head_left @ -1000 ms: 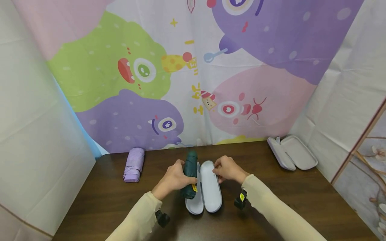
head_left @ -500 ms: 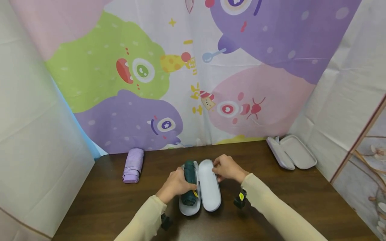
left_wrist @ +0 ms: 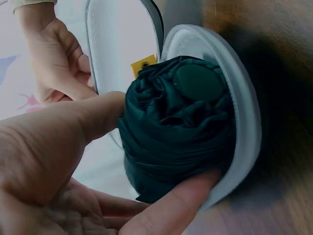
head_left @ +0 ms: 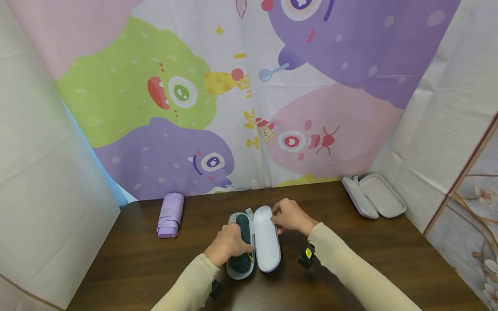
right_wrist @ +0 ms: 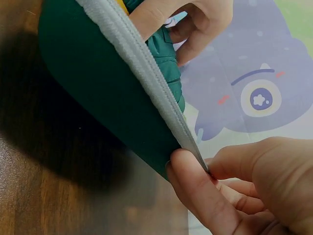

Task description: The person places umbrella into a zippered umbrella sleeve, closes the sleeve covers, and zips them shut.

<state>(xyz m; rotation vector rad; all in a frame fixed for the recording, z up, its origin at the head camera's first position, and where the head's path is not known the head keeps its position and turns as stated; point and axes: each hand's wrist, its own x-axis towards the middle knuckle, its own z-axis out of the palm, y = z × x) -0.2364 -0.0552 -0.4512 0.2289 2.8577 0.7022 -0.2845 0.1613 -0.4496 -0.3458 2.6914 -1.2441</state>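
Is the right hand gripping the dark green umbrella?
No, the right hand pinches the edge of the open case, while the left hand holds the umbrella.

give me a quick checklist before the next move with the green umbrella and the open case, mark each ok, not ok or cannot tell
1. Green umbrella lying in one half of the case: ok, inside the rim.
2. Umbrella pressed fully to the bottom: cannot tell, its underside is hidden.
3. Yellow tag tucked in: not ok, it sticks out toward the seam between the halves.
4. Left hand out of the case: not ok, it grips the umbrella.
5. Right hand on the other half: ok, it pinches the edge.
6. Purple umbrella out of the way: ok, it lies apart.
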